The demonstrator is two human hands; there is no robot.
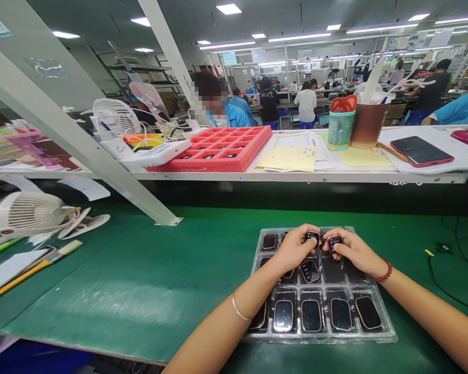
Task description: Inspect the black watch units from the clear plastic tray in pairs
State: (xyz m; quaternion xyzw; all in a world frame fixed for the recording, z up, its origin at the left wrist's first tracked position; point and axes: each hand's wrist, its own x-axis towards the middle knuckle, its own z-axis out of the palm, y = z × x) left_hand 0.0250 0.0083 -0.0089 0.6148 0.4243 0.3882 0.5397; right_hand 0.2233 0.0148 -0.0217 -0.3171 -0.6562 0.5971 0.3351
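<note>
My left hand (299, 244) is closed on a smartwatch body (312, 237) with a lit dark screen, held over the far part of a clear plastic tray (390, 335). Close beside it, my right hand (349, 248) pinches a second smartwatch body (334, 242), its screen also lit. Several more gold-rimmed watch bodies lie in the tray's pockets, among them a watch with a lit screen (309, 271) and a dark watch in the near row (311, 315). My left hand and forearm hide part of the tray.
A shelf edge (234, 176) crosses behind the green bench (140, 280). On it are a red foam tray (218, 163), a phone (421, 149) and pen cups. A small fan (31, 213) and a brush (62, 252) lie left. A black cable (437, 280) runs right. People sit beyond.
</note>
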